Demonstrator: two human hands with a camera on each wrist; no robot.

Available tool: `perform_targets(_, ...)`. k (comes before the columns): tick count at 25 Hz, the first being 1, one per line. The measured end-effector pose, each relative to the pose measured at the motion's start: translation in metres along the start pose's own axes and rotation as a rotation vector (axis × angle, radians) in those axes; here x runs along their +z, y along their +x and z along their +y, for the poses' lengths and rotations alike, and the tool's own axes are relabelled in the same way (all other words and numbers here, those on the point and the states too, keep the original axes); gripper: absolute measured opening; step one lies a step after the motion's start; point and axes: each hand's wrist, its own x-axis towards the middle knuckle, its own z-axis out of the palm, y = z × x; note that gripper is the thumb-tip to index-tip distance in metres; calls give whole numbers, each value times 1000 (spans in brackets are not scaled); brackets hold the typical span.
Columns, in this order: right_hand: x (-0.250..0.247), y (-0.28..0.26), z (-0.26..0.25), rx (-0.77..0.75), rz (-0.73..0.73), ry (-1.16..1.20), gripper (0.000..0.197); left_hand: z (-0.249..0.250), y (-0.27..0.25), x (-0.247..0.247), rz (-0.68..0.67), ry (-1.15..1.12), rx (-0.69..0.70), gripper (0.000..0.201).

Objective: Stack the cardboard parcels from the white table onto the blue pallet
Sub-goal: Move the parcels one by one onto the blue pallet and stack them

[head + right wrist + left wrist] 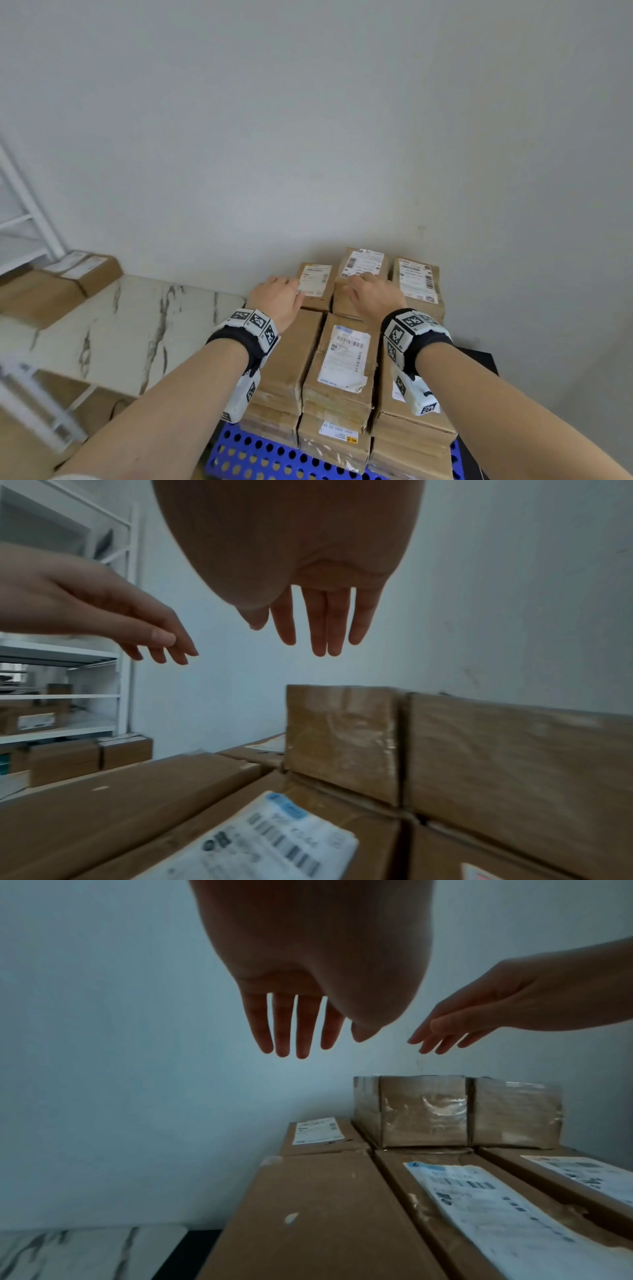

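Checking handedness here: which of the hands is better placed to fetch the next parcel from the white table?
Left, probably. The left hand hangs open at the stack's table-side edge, nearest the white table and its remaining parcels. The right hand, also open, is above the middle of the stack.

The parcels [342, 363] lie stacked in rows on the pallet [260, 455], against the wall [308, 120]. Two back-row parcels [424, 1112] sit one layer higher than the rest. Left of the pallet stands the surface [113, 329], with more parcels [82, 274] at its far end, below a shelf [61, 653].
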Motion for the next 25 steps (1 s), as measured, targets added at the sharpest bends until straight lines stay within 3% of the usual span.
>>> perform_targets(6,20,14,-89,-171,-42,-24,39,-59,-59,-9,-14,95,-146,36)
perform_targets(11,49,32,-201,-348,-48,1,40,-150,-115,-10,-53,108,-312,38)
perform_targets(18,109,74,-393,-462,-100,-4,37,-339,-181,6,-100,111,-425,38)
perform_targets(25,163,133,-567,-453,-143,29,40,-531,-225,20,-176,101,-483,39)
